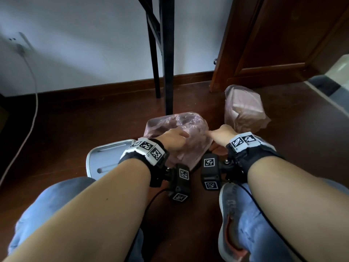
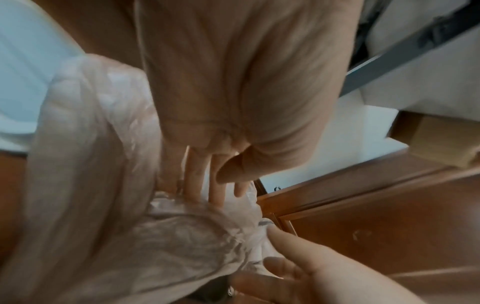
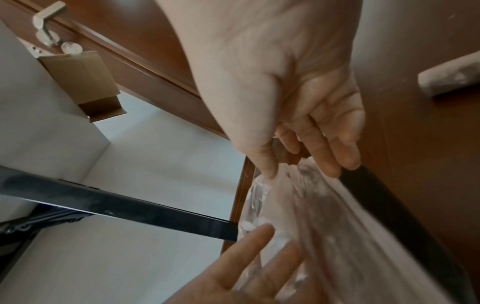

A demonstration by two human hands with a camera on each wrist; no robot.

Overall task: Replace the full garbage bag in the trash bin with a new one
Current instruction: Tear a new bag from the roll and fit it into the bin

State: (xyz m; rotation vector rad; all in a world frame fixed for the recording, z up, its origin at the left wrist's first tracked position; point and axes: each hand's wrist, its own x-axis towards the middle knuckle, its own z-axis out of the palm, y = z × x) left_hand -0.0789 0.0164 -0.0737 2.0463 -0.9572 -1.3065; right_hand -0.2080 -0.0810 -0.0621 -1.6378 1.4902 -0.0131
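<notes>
A fresh pink see-through bag (image 1: 181, 125) is draped over the trash bin at mid floor, and it hides most of the bin. My left hand (image 1: 174, 138) lies on the bag's near left side. In the left wrist view its straight fingers (image 2: 193, 185) reach down into the bag (image 2: 103, 185). My right hand (image 1: 219, 134) is at the bag's right edge. Its thumb touches the crumpled plastic (image 3: 324, 226) and its fingers (image 3: 335, 162) lie loosely straight behind it. The full pink bag (image 1: 243, 110) stands on the floor to the right of the bin.
A grey bin lid (image 1: 105, 159) lies flat on the floor to the left of the bin. Two black table legs (image 1: 168, 72) stand just behind it, and a brown wooden door (image 1: 273, 44) is at the back right. A white cable (image 1: 32, 110) hangs at the left wall. My knees and a grey shoe (image 1: 232, 214) are close in front.
</notes>
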